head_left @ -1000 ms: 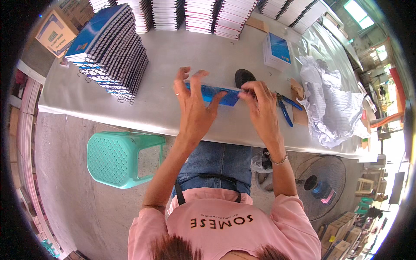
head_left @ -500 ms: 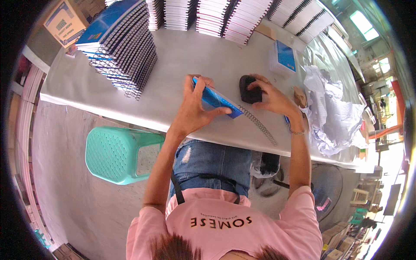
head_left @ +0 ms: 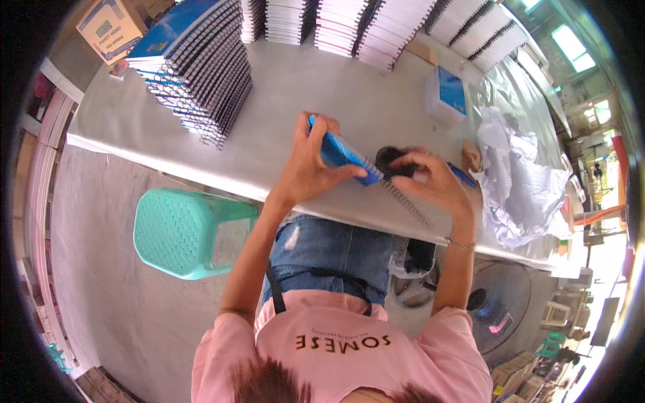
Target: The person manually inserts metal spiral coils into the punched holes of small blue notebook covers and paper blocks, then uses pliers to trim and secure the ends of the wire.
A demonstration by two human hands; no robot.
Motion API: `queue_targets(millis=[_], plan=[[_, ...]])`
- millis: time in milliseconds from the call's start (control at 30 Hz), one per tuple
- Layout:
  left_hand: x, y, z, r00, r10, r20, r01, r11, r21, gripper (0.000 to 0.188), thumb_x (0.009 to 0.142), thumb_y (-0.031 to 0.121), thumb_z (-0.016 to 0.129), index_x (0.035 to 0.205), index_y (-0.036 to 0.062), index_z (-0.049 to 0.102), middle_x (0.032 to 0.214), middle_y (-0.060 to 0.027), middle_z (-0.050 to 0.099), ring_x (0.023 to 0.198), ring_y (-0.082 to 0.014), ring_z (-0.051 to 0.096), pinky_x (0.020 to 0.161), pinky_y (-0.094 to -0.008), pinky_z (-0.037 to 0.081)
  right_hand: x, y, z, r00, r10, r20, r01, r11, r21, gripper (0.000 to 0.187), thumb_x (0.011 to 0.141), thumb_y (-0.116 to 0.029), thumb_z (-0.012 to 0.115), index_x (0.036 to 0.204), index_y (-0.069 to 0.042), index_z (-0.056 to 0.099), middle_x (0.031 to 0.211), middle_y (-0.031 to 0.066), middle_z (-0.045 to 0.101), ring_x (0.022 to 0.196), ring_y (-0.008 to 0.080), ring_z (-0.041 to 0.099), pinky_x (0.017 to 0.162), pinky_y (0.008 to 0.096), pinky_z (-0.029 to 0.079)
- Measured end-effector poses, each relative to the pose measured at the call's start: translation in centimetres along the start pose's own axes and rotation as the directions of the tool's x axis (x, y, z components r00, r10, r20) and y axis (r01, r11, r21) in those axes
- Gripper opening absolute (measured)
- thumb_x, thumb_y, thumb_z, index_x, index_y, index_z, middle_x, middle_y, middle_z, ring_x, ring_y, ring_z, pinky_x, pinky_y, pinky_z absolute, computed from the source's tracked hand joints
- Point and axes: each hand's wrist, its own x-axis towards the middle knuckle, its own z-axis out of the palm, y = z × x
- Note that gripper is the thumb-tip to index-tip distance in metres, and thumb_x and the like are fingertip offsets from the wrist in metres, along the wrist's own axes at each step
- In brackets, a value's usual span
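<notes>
My left hand (head_left: 310,161) is closed around a small blue-covered notepad (head_left: 341,153), with the thumb along its near side and the fingers over its far end. A thin wire spiral coil (head_left: 406,201) meets the pad's lower right end. Its first loops lie along the pad's edge, and the rest trails toward the table's front edge. My right hand (head_left: 430,176), slightly blurred, is curled around a rounded black object (head_left: 388,160) whose kind I cannot make out. That object is right beside the coil; whether they touch is unclear.
A tall stack of blue spiral notebooks (head_left: 201,74) stands at the left. More bound stacks (head_left: 339,23) line the back. To the right are a small blue-topped pad stack (head_left: 449,94), a blue pen (head_left: 462,176) and crumpled white wrapping (head_left: 521,181). A green stool (head_left: 178,232) is left of me.
My right hand has brought the black object down and closer to the coil and the pad's end. Coil loops now show along the pad's edge. The left hand keeps its grip.
</notes>
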Motion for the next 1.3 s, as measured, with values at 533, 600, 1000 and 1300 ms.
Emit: queue_targets(millis=[533,600,1000,1300], plan=[[-0.3,-1.3,1.3,0.999,0.029,0.015,-0.026,0.982,-0.187,0.082,0.058,0.027,0.094,0.119,0.0096,0.043,0.109,-0.0068,0.044,0.107,-0.0222,0.045,0.091,-0.0343,0.041,-0.8,-0.3,-1.1,0.987,-0.14,0.083,0.113,0.956,0.27,0.041,0.085,-0.03,0.076,0.11,0.001,0.067,0.104,0.005,0.066,0.092,0.0154,0.063,0.086,0.0285,0.049],[-0.2,-1.4,1.3,0.999,0.021,0.027,-0.015,0.979,-0.203,0.086,0.058,0.025,0.094,0.123,0.0101,0.04,0.111,-0.0054,0.044,0.11,-0.0199,0.044,0.093,-0.0333,0.039,0.3,0.7,-0.7,0.997,0.069,-0.045,-0.064,0.993,0.1,0.039,0.086,-0.029,0.074,0.109,0.002,0.067,0.098,0.0031,0.067,0.089,0.014,0.063,0.084,0.0283,0.05],[-0.2,-1.2,0.6,0.99,-0.035,0.138,0.078,0.944,-0.319,0.103,0.061,0.02,0.092,0.14,0.01,0.026,0.123,-0.0105,0.038,0.117,-0.0241,0.041,0.1,-0.0362,0.037,-2.0,-3.8,0.1,0.953,-0.274,0.128,0.173,0.842,0.511,0.039,0.081,-0.021,0.079,0.112,0.0,0.068,0.125,0.0109,0.059,0.117,0.0171,0.052,0.099,0.0291,0.042],[0.0,-1.6,1.0,0.985,-0.01,0.17,0.085,0.894,-0.44,0.066,0.08,0.003,0.074,0.132,0.009,0.033,0.122,-0.0068,0.041,0.113,-0.0187,0.044,0.095,-0.031,0.039,0.1,1.1,0.6,0.988,-0.089,0.127,-0.03,0.695,0.719,0.047,0.086,-0.031,0.074,0.119,0.001,0.063,0.107,0.0067,0.063,0.1,0.0151,0.06,0.086,0.0297,0.05]])
